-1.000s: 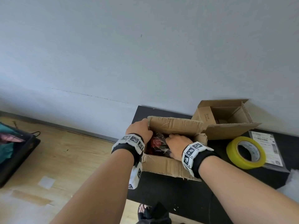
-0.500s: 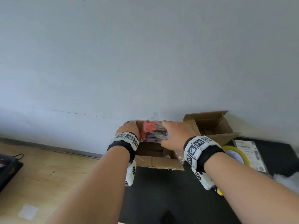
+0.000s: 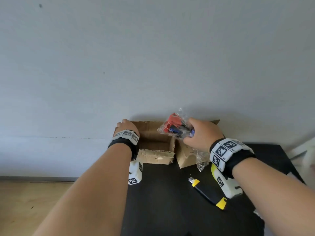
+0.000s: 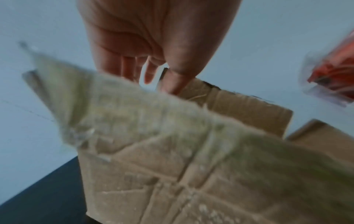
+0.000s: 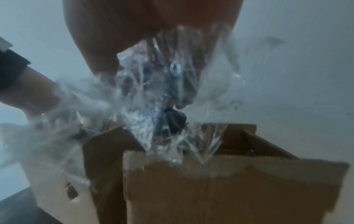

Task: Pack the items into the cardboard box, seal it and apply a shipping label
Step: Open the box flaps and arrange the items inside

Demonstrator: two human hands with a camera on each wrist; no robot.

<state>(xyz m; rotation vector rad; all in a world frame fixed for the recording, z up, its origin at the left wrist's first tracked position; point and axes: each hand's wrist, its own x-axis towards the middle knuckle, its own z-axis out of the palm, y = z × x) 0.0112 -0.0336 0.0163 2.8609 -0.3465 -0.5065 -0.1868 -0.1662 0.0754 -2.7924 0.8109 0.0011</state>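
Observation:
An open cardboard box (image 3: 155, 157) (image 4: 191, 166) stands on the black table (image 3: 170, 210) against the wall. My left hand (image 3: 127, 126) (image 4: 153, 72) holds its far left edge, fingers over the flap. My right hand (image 3: 199, 133) (image 5: 134, 30) grips a crinkled clear plastic bag (image 3: 173, 126) (image 5: 153, 98) with red and blue items inside. The bag hangs above the box's right side and shows at the right edge of the left wrist view (image 4: 333, 75). The box's inside looks bare where it shows.
A second cardboard box (image 3: 184, 159) (image 5: 210, 189) stands right beside the first, under the bag's loose end. A black and yellow utility knife (image 3: 208, 193) lies on the table in front of it. Wooden floor (image 3: 34, 201) lies to the left.
My right hand has lifted the plastic bag up out of the box and carried it to the right. My left hand stays on the box's left edge. The camera has tilted up.

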